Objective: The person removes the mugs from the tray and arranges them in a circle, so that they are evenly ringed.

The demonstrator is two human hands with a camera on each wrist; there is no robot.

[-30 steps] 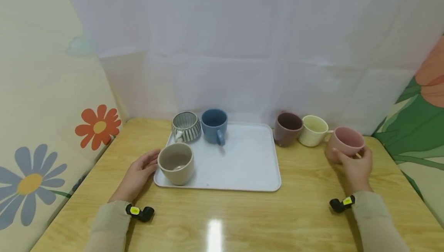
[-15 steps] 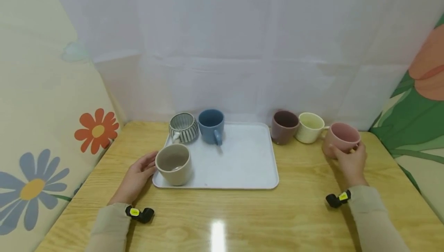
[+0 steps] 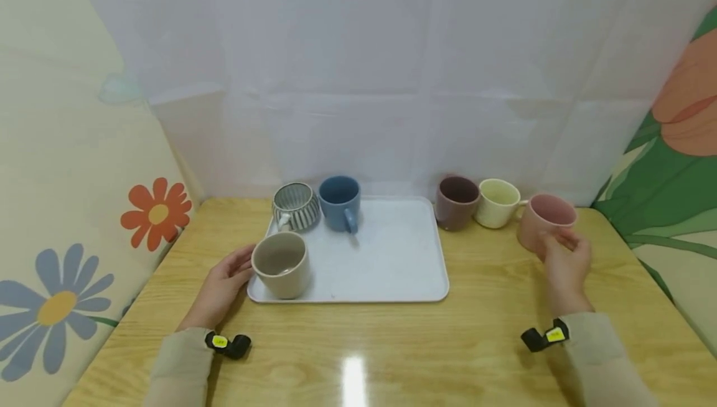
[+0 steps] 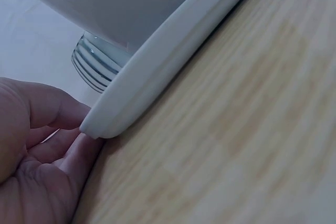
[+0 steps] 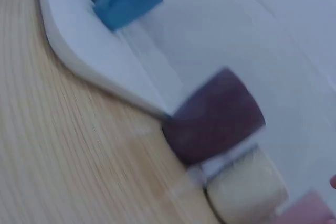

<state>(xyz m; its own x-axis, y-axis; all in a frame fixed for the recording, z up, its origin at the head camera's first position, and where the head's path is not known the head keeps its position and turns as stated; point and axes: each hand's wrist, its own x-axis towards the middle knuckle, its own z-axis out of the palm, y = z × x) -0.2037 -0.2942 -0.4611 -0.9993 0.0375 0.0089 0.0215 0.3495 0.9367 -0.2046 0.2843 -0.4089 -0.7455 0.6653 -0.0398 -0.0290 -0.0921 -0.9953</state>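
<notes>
My left hand [image 3: 221, 282] holds the left edge of the white tray [image 3: 381, 264]. In the left wrist view its digits lie on either side of the rim. Beside them a taupe mug [image 3: 282, 270] stands on the tray's front left. Behind it are a striped grey cup [image 3: 297, 208] and a blue mug [image 3: 338, 205]. At the right my right hand [image 3: 567, 264] is by the near side of a pink mug [image 3: 540, 226], fingers loosely bent and no longer round it. That mug stands upright on the table, handle to the left.
A plum mug [image 3: 457, 205] and a cream mug [image 3: 495, 205] stand between the tray and the pink mug, in a row. A white cloth [image 3: 336, 83] hangs behind the wooden table [image 3: 291, 357]. Flower-patterned panels [image 3: 67, 145] flank it.
My right hand has let go of the pink mug and drawn slightly back from its rim. My left hand stays at the tray. The head view has shifted a little.
</notes>
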